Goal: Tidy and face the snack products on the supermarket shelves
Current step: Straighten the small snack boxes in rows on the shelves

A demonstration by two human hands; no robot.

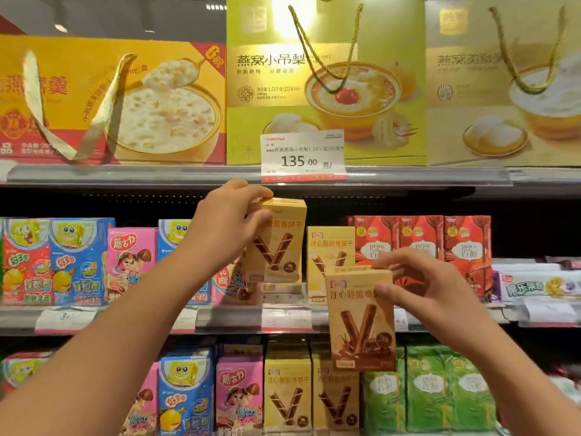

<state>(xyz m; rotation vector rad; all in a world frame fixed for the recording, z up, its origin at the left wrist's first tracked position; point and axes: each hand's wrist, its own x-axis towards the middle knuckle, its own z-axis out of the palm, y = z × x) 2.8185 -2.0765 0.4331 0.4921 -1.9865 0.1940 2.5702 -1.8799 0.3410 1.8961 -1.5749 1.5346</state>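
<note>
My left hand [224, 221] grips a yellow wafer-roll biscuit box [278, 243] by its top left corner, lifted a little above the middle shelf [220, 319]. My right hand [421, 287] holds a browner box of the same biscuit [361, 319] by its upper right edge, out in front of the shelf and lower down. Another yellow box [330, 247] stands on the middle shelf between the two held boxes. Two more yellow boxes [309, 394] stand on the shelf below.
Cartoon boxes in red, blue and pink [78, 262] fill the middle shelf's left side. Red stick-biscuit boxes [421, 243] stand at its right, green ones [434, 388] below. Large gift boxes [323, 83] sit on the top shelf, with a price tag [301, 155] hanging from its rail.
</note>
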